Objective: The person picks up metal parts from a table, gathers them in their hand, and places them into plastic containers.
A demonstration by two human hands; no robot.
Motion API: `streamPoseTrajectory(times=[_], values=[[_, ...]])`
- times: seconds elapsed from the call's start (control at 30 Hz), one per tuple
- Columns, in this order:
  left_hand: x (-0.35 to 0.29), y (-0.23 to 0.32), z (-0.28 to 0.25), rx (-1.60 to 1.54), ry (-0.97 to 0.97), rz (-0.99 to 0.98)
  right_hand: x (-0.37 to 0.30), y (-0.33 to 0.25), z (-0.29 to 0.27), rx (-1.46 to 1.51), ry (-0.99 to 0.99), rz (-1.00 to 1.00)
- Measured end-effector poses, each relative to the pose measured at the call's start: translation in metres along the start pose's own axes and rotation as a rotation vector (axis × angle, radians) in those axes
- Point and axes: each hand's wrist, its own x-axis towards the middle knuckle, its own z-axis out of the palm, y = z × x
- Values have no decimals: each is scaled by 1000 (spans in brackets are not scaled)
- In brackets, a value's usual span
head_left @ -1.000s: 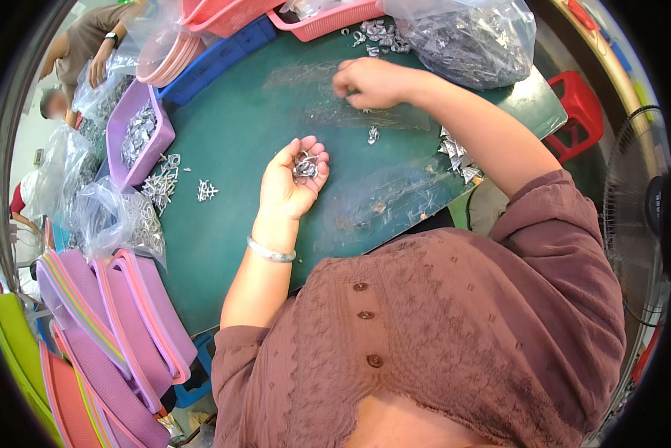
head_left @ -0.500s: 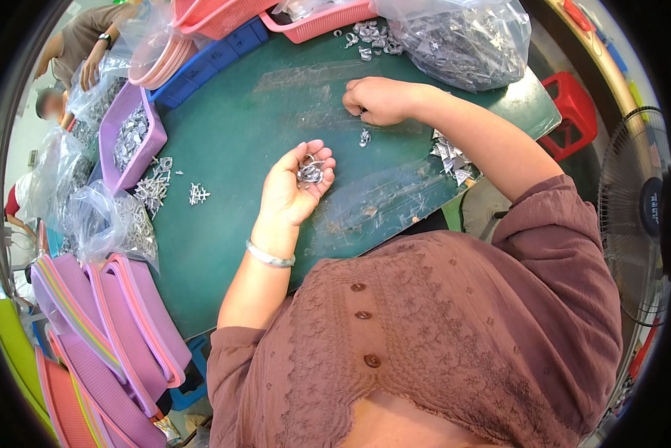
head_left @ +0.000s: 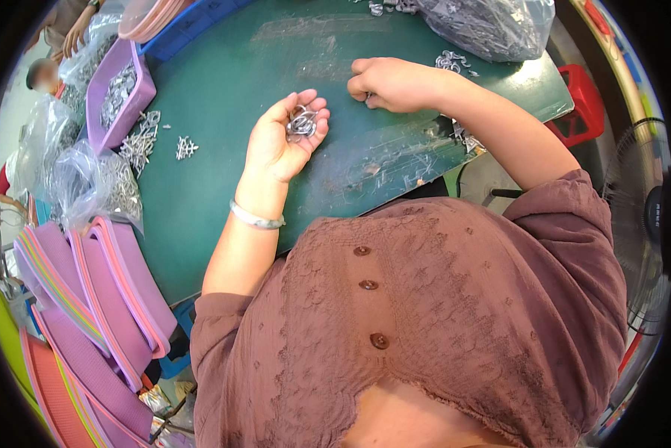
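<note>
My left hand (head_left: 282,145) is turned palm up and cupped around several silver metal rings (head_left: 302,123), fingers curled at their edge. It hovers over the green table (head_left: 208,239), a pale bangle (head_left: 256,216) on its wrist. Farther right, my right hand (head_left: 397,84) is low over the tabletop with its fingers pinched together. A bit of a small silver metal piece (head_left: 370,97) shows at those fingertips; the rest is hidden by the fingers. Beyond the right wrist lies a small pile of curved silver pieces (head_left: 453,61).
A clear bag of metal parts (head_left: 489,28) sits at the far right. On the left are a purple basket (head_left: 140,95), loose silver parts (head_left: 187,148), bagged parts (head_left: 119,183) and stacked purple baskets (head_left: 119,299). A blue crate (head_left: 193,28) stands behind. A fan (head_left: 645,224) is at right.
The view has shifted, so the table sits higher in it. My right hand has moved nearer onto the small silver piece that lay below it. My left hand still cups the rings.
</note>
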Motion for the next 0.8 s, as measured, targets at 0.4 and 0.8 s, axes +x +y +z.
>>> streamPoseTrajectory(times=[0.4, 0.8], values=[[2, -12, 9, -67, -1, -62, 8, -1, -19, 195, 215, -86], [-10, -10, 15, -353, -359, -11, -10, -28, -34, 290, 451, -167]])
